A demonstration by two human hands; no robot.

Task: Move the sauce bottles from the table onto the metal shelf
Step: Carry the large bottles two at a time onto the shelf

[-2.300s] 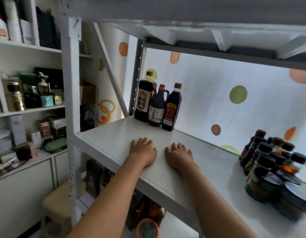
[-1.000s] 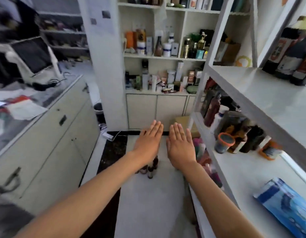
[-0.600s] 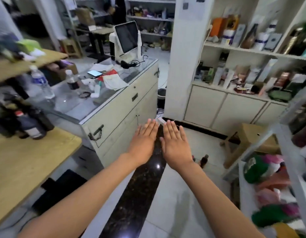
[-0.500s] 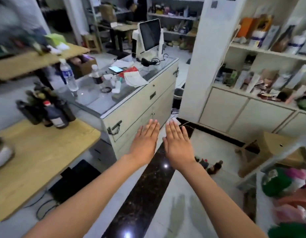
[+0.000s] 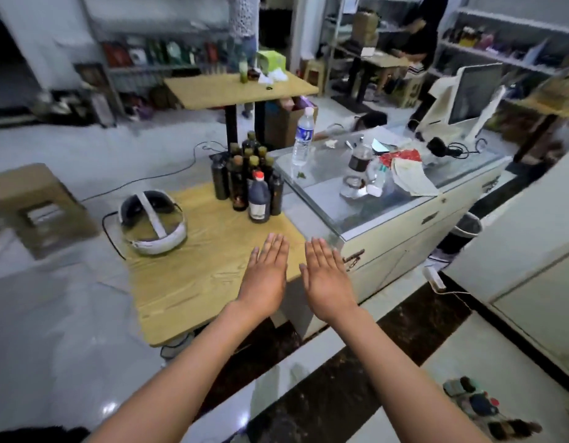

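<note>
Several dark sauce bottles (image 5: 244, 177) stand in a tight cluster at the far right corner of a wooden table (image 5: 187, 276). The nearest one is a dark jug-shaped bottle with a red cap (image 5: 259, 198). My left hand (image 5: 266, 272) and my right hand (image 5: 324, 276) are stretched out flat, palms down, side by side over the table's near right corner. Both hold nothing and are well short of the bottles. The metal shelf is out of view.
A white headset (image 5: 153, 220) with a cable lies on the table's left part. A glass-topped counter (image 5: 388, 190) with a water bottle (image 5: 304, 135), papers and a monitor (image 5: 471, 94) adjoins the table's right side. A brown stool (image 5: 37, 206) stands at left. A person sits at a far table.
My view has swung from the metal shelf leftward across the room to the wooden table. My hands left the shelf surface and stayed flat and empty in front of me.
</note>
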